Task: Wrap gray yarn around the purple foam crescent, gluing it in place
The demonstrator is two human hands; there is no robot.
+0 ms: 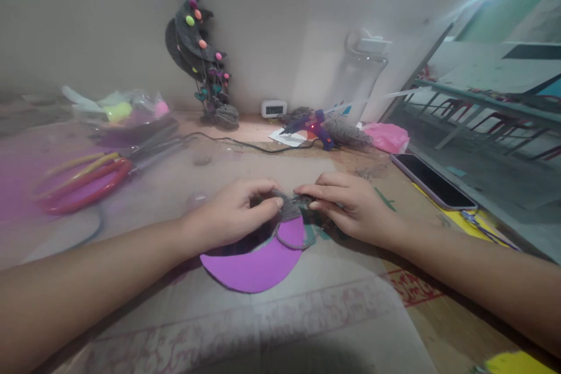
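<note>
A purple crescent cutout lies over the paper-covered table, its upper tip wrapped in grey yarn. My left hand pinches that wrapped tip between thumb and fingers. Just to the right, my right hand is closed, its thumb and index finger pinching grey yarn close to the tip. A loop of the yarn hangs down from between the hands across the purple surface. The fingers partly hide the end of the crescent.
Scissors lie at left near a plastic bag of pompoms. Behind my hands are a glue gun with its cord, a small clock, a bottle and a decorated grey crescent. A phone rests at right.
</note>
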